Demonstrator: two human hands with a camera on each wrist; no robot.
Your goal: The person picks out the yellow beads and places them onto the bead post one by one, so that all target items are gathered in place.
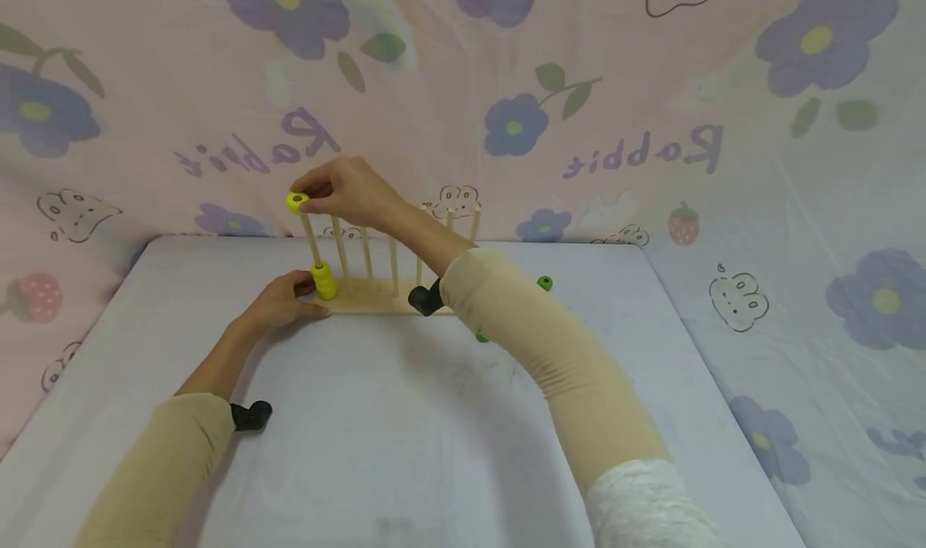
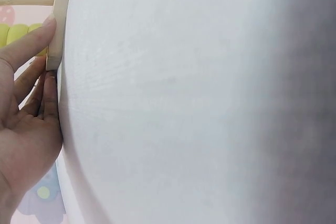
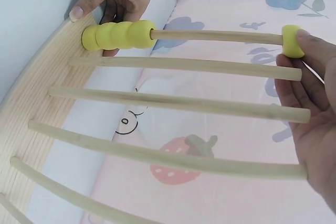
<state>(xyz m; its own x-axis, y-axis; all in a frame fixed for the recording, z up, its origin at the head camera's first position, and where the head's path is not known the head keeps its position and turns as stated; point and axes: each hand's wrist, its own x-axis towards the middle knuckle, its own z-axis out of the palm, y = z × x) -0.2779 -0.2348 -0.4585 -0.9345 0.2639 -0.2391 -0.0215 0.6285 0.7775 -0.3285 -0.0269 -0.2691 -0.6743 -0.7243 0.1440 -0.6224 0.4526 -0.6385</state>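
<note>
A wooden peg rack (image 1: 362,300) stands at the back of the table, with a row of upright pegs (image 3: 178,102) on its flat base. At the top of the leftmost peg, my right hand (image 1: 354,190) pinches a yellow bead (image 3: 292,46) between thumb and fingers; the peg's tip is around the bead's hole. Several yellow beads (image 3: 118,35) sit stacked at the bottom of that same peg. My left hand (image 1: 278,303) grips the left end of the rack's base, thumb at the front edge and fingers behind, close beside the stack.
Two green beads lie on the white table (image 1: 405,451) to the right: one green bead (image 1: 545,283) farther back, another green bead (image 1: 482,337) partly hidden by the right sleeve (image 1: 535,331). A patterned cloth (image 1: 463,90) hangs behind the table.
</note>
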